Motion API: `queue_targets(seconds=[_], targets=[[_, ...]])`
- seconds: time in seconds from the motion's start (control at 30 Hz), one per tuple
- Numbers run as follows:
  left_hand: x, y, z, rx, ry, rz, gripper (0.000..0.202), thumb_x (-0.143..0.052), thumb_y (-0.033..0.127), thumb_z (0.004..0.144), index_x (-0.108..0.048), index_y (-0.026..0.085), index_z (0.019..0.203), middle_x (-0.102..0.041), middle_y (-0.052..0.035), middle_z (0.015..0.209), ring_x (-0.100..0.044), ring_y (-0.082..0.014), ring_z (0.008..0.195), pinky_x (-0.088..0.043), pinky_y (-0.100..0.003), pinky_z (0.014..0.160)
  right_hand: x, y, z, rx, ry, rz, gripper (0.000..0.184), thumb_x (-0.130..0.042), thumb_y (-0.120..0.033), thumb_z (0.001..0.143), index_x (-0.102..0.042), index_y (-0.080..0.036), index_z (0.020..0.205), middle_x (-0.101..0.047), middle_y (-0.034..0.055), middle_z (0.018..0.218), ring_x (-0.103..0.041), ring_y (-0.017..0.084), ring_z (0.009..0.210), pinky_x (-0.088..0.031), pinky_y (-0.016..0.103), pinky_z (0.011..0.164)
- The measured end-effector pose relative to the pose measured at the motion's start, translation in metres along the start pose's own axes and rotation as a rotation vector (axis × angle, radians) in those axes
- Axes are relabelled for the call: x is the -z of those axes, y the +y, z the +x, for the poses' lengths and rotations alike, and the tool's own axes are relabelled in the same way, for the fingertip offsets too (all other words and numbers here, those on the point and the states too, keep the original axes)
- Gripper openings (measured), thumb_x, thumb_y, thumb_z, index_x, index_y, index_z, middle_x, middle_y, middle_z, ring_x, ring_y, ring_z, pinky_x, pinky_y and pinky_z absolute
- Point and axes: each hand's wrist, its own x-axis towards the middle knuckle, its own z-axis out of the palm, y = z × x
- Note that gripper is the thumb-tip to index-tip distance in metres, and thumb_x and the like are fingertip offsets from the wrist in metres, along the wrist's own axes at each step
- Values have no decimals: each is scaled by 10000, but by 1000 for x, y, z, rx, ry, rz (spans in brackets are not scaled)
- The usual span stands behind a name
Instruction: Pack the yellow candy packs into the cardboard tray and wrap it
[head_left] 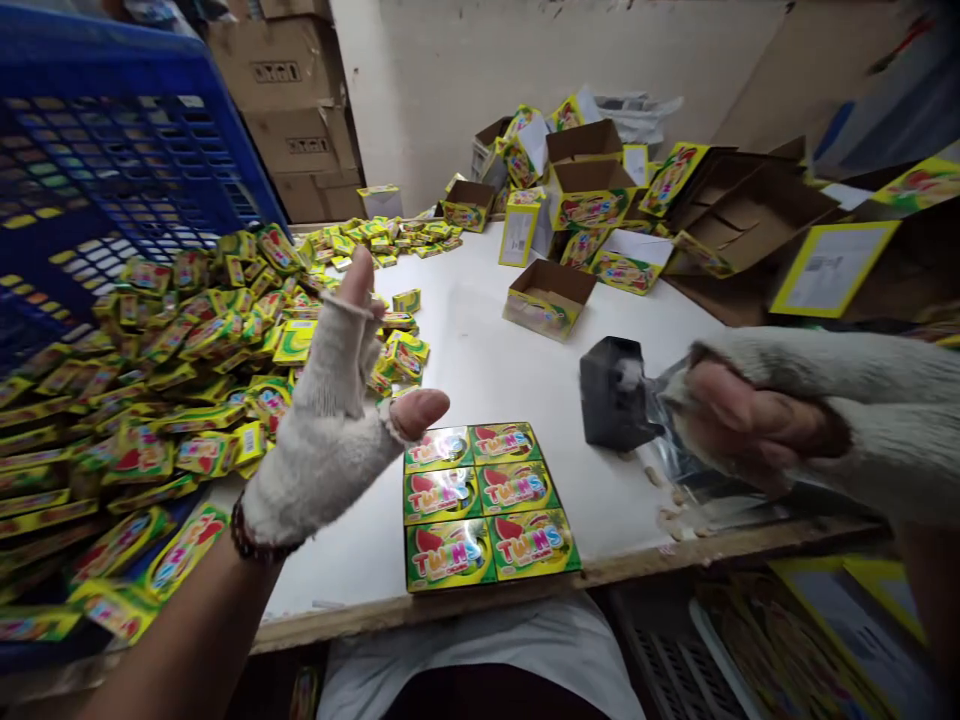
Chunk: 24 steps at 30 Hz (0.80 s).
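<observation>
Our right hand [757,420] closes around a clear plastic wrapper [675,465], which runs from our fingers to the black tape dispenser [613,392] just left of them on the white table [495,365]. Our left hand [337,420] hangs open and empty above the table, beside the block of six small boxes [484,505]. The wrapper is blurred; its far end is hard to make out. A heap of loose packets [180,390] spills from the blue crate [97,150].

Left hand [330,440] raised, fingers spread; right hand [757,420] clenched.
</observation>
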Motion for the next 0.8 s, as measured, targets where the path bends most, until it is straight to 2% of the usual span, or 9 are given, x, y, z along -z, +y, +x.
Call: queue_targets(seconds=[0.07,0.1,0.17,0.23,0.33,0.43,0.5,0.63,0.8], targets=[[5,-1,7,148,-67,-263,811,-740,466,782,-375,334,1495,-627,-73,1303,-702,-236,1012,-611,-362,800,-11,4,24,-72,-257,162,496,-693,-670,772,-499,-247,601,-455,-31,488,-410,102,416,-338,250,382],[4,-5,6,215,-106,-395,761,-763,441,754,-454,298,1435,-674,-65,1156,-709,-190,838,-604,-313,690,-18,10,37,-103,-320,226,483,-706,-647,770,-492,-240,623,-438,-41,498,-391,90,418,-324,240,385],[-5,-19,0,332,-115,-543,544,-759,406,746,-597,207,1225,-667,-15,872,-601,-104,573,-509,-223,510,-35,26,60,-181,-279,368,474,-761,-618,704,-487,-231,682,-426,-57,533,-373,75,436,-315,229,401],[-19,-38,-9,415,-38,-557,331,-711,396,772,-631,160,990,-601,26,711,-489,-68,479,-409,-192,443,-50,45,79,-198,-160,443,448,-769,-577,673,-519,-228,803,-475,-51,588,-414,83,466,-347,237,433],[-44,-68,-17,477,27,-362,208,-611,368,810,-610,162,843,-584,30,686,-477,-80,521,-402,-209,499,-69,74,100,-200,-35,304,358,-716,-442,712,-552,-221,942,-530,-32,640,-484,107,509,-358,245,460],[-63,-91,-17,513,-27,-126,130,-549,278,810,-604,171,760,-586,22,695,-510,-107,622,-408,-219,583,-81,97,114,-328,-47,62,178,-670,-319,715,-589,-202,821,-492,-38,566,-462,97,487,-289,230,439],[-71,-101,-18,533,-78,-66,150,-543,257,801,-576,178,677,-546,29,622,-493,-117,613,-382,-224,579,-85,110,117,-406,-85,2,132,-672,-292,694,-594,-189,720,-489,-35,524,-430,88,464,-265,230,432],[-73,-113,-32,550,-125,-9,272,-543,344,829,-513,191,608,-483,39,570,-460,-123,603,-345,-232,574,-90,129,103,-441,-133,31,228,-671,-385,696,-590,-179,642,-448,-43,480,-379,81,450,-261,232,431],[-60,-118,-52,565,-141,75,316,-460,421,898,-553,187,707,-552,14,664,-500,-143,660,-391,-243,614,-95,139,80,-385,-96,232,385,-663,-500,704,-682,-153,873,-570,-6,638,-491,114,588,-400,232,516]])
